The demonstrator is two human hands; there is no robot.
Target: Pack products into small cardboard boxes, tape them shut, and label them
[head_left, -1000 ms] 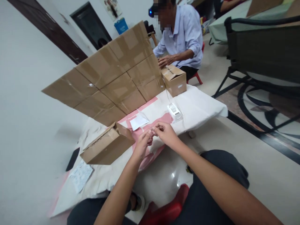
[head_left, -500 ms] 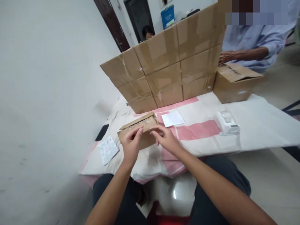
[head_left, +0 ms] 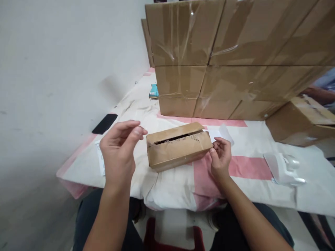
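Note:
A small brown cardboard box [head_left: 180, 150] lies in front of me, with a dark gap along the ragged edge of its top flap. My left hand [head_left: 119, 148] is raised at the box's left end. Its fingers are curled and the thumb is close to the index finger; anything thin between them is too small to make out. At the box's right end is my right hand [head_left: 221, 157], its fingers bent and the thumb by the corner. I cannot tell whether it grips the box or something thin.
Tall taped cardboard panels [head_left: 230, 80] stand behind the box. A dark phone [head_left: 105, 123] lies left, and white paper [head_left: 222, 134] lies behind my right hand. A white tape dispenser [head_left: 286, 169] sits right. Another person's arm [head_left: 320, 94] reaches over a larger carton [head_left: 300, 122].
My hands, close together over the box before, have moved apart to its two ends. The view has shifted closer and levelled.

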